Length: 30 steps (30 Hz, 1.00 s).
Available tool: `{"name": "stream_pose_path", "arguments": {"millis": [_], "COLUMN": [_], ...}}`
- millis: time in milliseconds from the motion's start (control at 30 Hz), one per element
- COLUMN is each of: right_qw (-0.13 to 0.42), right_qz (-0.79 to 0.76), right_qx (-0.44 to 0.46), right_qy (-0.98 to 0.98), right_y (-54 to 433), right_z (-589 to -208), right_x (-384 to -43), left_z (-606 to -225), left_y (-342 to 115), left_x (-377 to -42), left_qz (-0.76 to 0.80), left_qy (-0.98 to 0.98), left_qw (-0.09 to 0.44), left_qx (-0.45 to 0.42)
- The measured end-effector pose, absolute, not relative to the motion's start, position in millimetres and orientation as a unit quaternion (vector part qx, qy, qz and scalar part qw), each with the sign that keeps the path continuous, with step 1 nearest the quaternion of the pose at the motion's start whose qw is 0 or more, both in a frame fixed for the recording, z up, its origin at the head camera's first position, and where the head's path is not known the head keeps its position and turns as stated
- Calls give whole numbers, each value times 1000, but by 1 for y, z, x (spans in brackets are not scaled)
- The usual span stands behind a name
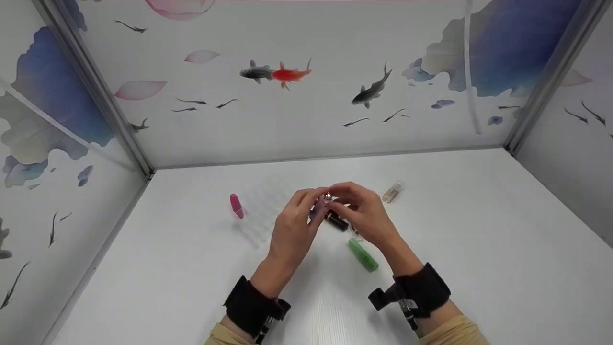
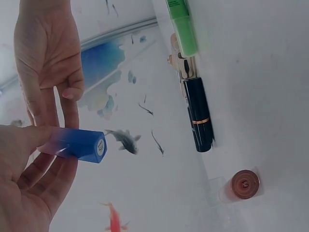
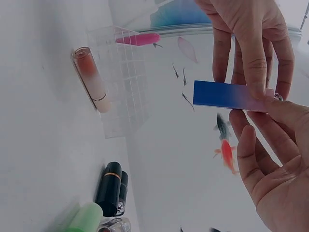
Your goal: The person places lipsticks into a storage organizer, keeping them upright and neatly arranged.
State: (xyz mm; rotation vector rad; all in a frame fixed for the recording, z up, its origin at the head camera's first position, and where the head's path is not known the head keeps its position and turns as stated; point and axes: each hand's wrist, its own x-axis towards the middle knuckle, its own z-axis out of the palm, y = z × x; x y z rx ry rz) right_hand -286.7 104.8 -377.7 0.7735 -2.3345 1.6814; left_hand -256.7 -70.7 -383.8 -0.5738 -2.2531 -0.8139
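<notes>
Between my hands is a lipstick tube [image 2: 79, 144], its square case fading from blue to pink, with a round label on the blue end. My left hand [image 1: 293, 224] grips the case between thumb and fingers above the table. At the pink end, the thumb and fingers of my right hand [image 1: 368, 212] pinch the tube beside a small silver part [image 1: 328, 196]. Below the hands lies a black tube with a gold band [image 1: 336, 221]. A green tube [image 1: 363, 255] lies nearer me, below the right hand.
A clear compartmented rack [image 3: 126, 96] stands at the left, with a pink tube [image 1: 236, 206] in its far-left part. Close to it is an orange-red tube [image 3: 90, 79]. A clear tube with a gold-toned inside [image 1: 393, 191] lies right of the hands. Printed panels enclose the white table [image 1: 459, 215].
</notes>
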Motion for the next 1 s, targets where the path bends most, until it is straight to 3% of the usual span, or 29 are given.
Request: {"name": "stream_pose_path", "arguments": {"millis": [633, 1000], "right_qw": [39, 52], "right_qz": [612, 614], "right_qx": [262, 294], "right_qy": [-745, -731], "right_y": [86, 50], "right_z": [-384, -386], "right_x": [-292, -298], "left_z": [-380, -367], "left_y": [-88, -116], "left_x": [-275, -282], "left_qz": [-329, -353], "left_qy": [-866, -873], "left_qw": [325, 303], "left_qx": [-190, -145]}}
